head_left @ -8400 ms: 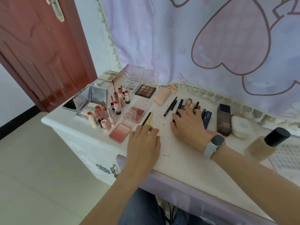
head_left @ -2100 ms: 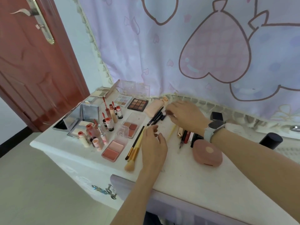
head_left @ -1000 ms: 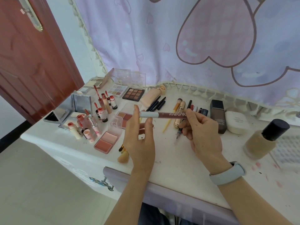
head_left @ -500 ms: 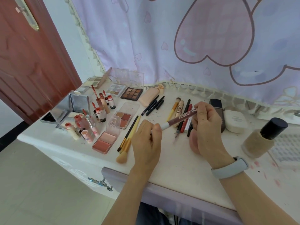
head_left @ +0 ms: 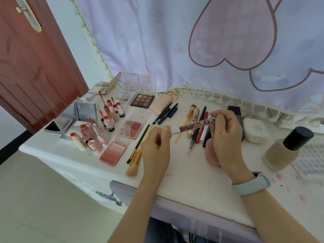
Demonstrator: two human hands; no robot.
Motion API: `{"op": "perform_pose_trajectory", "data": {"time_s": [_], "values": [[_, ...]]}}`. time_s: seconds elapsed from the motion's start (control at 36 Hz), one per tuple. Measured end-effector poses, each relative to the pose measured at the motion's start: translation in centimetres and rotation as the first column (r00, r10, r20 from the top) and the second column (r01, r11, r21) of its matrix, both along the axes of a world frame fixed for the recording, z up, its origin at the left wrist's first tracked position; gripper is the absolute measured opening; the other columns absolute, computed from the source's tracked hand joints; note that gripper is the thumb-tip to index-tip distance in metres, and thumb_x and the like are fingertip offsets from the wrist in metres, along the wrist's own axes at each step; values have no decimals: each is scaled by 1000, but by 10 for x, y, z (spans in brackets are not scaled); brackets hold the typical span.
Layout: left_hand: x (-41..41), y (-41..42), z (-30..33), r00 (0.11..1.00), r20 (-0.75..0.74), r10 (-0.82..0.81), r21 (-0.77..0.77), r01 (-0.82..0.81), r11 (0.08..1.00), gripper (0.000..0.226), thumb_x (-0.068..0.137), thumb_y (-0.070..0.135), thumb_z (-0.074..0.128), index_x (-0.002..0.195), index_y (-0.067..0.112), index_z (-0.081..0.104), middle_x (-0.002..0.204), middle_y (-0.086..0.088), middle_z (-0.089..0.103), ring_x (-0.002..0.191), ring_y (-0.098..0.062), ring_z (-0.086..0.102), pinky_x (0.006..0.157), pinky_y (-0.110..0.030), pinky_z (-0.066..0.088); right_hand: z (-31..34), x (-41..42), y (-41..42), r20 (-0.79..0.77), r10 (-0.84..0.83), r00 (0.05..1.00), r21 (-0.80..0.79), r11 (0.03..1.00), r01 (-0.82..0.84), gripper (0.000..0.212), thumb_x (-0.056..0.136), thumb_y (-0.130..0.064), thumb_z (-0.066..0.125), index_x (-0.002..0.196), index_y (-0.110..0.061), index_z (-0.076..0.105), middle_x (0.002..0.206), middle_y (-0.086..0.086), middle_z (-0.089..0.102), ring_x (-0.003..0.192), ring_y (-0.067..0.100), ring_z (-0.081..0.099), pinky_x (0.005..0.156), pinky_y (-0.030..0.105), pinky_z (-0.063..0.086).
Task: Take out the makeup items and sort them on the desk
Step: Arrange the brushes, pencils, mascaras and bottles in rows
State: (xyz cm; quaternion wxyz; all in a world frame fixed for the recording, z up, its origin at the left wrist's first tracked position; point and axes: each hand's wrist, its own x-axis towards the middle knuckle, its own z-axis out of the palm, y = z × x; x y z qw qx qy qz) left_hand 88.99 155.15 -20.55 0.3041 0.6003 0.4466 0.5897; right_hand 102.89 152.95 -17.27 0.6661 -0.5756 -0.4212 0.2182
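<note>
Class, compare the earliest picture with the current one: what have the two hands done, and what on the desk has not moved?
Both hands lay flat on the desk at first. Now the right hand has picked up a maroon pencil and holds it above the desk, while the left hand pinches its white end. A set of brushes has appeared by the blush palette. The lip tubes, palettes and foundation bottle stayed put.

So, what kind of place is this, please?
Probably a bedroom or dorm corner: a white desk against a pink heart-print curtain, a wooden door beside it, and makeup such as a brown eyeshadow palette.
</note>
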Motion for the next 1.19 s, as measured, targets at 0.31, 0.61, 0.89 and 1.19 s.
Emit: {"op": "perform_pose_trajectory", "data": {"time_s": [0.31,0.61,0.89,1.19], "values": [[0,1,-2,994,-8,-109,-107,108,988,40,90,50,44,65,19,45,56,-7,41,51,-14,34,48,-32,30,-5,0,1,55,-24,998,-45,999,26,17,99,-12,37,94,-14,53,67,-7,45,48,-5,50,43,8,34],[2,0,-1,983,-134,-124,-67,116,991,30,94,41,44,70,25,51,51,7,45,47,-6,38,47,-27,32,-3,1,0,41,-33,999,-22,999,34,17,100,-11,36,95,-14,52,69,-4,46,47,-4,49,44,8,35],[2,-2,-3,946,-312,-85,151,138,979,17,89,31,58,96,15,59,72,18,51,62,-5,49,53,-8,35,14,0,-2,-276,56,959,-15,998,-62,17,98,-15,43,85,-19,54,55,-7,45,39,3,39,37,13,31],[2,-6,6,984,-171,-51,1,52,999,25,92,38,46,70,31,56,51,11,45,47,-4,37,45,-13,27,19,7,6,-398,102,912,-89,985,-149,19,95,-8,47,77,-13,53,39,-12,36,33,3,27,33,14,24]]}}
